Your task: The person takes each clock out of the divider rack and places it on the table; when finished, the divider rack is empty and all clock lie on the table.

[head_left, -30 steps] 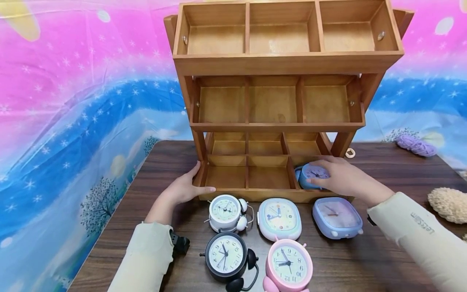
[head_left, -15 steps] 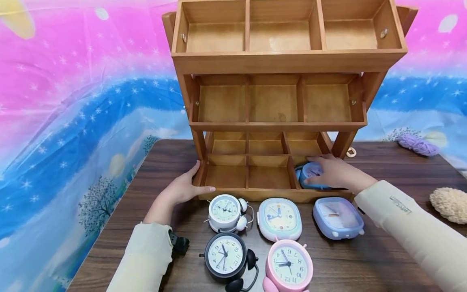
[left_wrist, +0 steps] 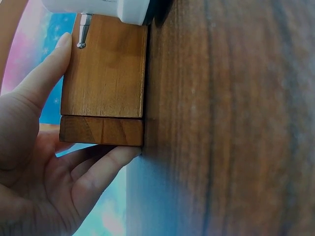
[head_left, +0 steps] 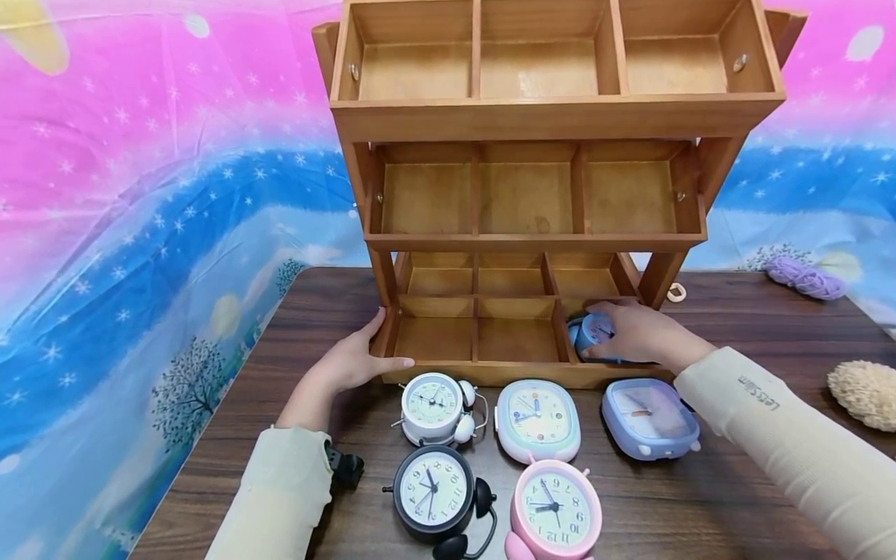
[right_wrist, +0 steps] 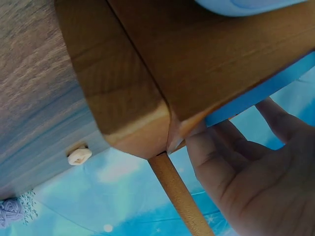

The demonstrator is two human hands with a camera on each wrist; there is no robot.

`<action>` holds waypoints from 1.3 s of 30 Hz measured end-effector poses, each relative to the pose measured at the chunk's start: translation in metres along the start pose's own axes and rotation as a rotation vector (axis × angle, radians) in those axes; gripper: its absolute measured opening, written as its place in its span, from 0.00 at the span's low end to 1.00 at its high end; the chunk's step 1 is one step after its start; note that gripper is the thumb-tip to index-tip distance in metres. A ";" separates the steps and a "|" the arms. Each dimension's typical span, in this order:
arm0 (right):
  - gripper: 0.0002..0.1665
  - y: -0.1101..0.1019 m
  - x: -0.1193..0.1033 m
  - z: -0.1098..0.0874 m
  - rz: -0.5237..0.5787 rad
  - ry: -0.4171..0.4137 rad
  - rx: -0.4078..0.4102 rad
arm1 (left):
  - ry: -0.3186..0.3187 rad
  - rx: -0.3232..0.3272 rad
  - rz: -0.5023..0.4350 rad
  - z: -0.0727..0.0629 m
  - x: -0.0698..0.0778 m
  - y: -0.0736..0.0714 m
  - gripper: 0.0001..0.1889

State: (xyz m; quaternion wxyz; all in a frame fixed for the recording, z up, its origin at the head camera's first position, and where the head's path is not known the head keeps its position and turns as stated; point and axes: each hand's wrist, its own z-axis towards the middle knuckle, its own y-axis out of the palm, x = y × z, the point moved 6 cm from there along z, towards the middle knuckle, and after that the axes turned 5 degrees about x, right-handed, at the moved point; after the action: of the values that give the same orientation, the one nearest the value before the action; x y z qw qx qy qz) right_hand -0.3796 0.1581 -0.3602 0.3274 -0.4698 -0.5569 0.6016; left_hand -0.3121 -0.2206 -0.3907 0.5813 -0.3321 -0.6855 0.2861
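In the head view, my right hand [head_left: 640,330] holds a small blue alarm clock [head_left: 595,333] in the lower right compartment of a wooden shelf [head_left: 504,376]. Its fingers cover part of the clock face. My left hand [head_left: 353,359] grips the shelf's lower left corner. In the left wrist view, the thumb lies along the top edge of the board and the fingers bend round its end. Before the shelf lie a white twin-bell clock [head_left: 432,408], a black twin-bell clock [head_left: 434,494], a pale blue-white clock [head_left: 537,421], a pink clock [head_left: 556,507] and a periwinkle clock [head_left: 649,418].
Three tiers of compartments rise at the back, the top one [head_left: 556,120] leaning out toward me. Purple yarn [head_left: 805,278], a beige fluffy ball [head_left: 864,394] and a small wooden ring [head_left: 676,292] lie on the dark table [head_left: 742,334] at right. Patterned cloth [head_left: 175,233] hangs behind.
My right hand and sleeve have shifted left and inward, and the fingers now cover more of the blue alarm clock. The left hand stays on the shelf corner.
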 end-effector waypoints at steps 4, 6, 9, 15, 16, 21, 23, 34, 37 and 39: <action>0.50 -0.002 0.003 0.000 0.013 0.005 0.000 | -0.002 -0.004 -0.003 0.000 0.000 0.001 0.55; 0.51 -0.006 0.004 -0.001 0.022 0.004 0.013 | -0.001 -0.003 -0.004 0.000 0.000 0.001 0.55; 0.52 -0.014 0.005 -0.002 0.037 0.014 0.039 | -0.002 -0.002 -0.005 0.000 0.000 0.000 0.56; 0.53 -0.033 0.003 -0.015 0.049 0.033 0.073 | -0.005 -0.006 -0.004 0.000 0.000 0.001 0.56; 0.54 -0.035 0.003 -0.018 0.049 0.036 0.075 | -0.005 -0.007 -0.003 0.000 0.000 0.001 0.56; 0.58 -0.042 0.004 -0.035 0.045 0.037 0.093 | -0.001 -0.011 -0.008 0.001 0.000 0.001 0.56; 0.58 -0.044 0.002 -0.043 0.041 0.030 0.100 | 0.002 -0.012 -0.010 0.000 -0.001 0.000 0.56; 0.49 -0.048 -0.022 -0.110 0.009 -0.038 0.127 | 0.001 -0.024 0.003 0.000 0.002 -0.001 0.57; 0.47 -0.045 -0.025 -0.128 0.014 -0.053 0.121 | 0.001 -0.026 0.011 0.001 0.001 0.000 0.57; 0.47 -0.041 -0.026 -0.140 0.009 -0.051 0.112 | 0.002 -0.029 0.009 0.001 0.001 0.001 0.57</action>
State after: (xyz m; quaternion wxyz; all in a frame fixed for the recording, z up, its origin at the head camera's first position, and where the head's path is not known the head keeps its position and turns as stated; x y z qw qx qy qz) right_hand -0.2460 0.1920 -0.3064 0.3363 -0.4375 -0.5284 0.6452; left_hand -0.3134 -0.2191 -0.3908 0.5758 -0.3439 -0.6875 0.2786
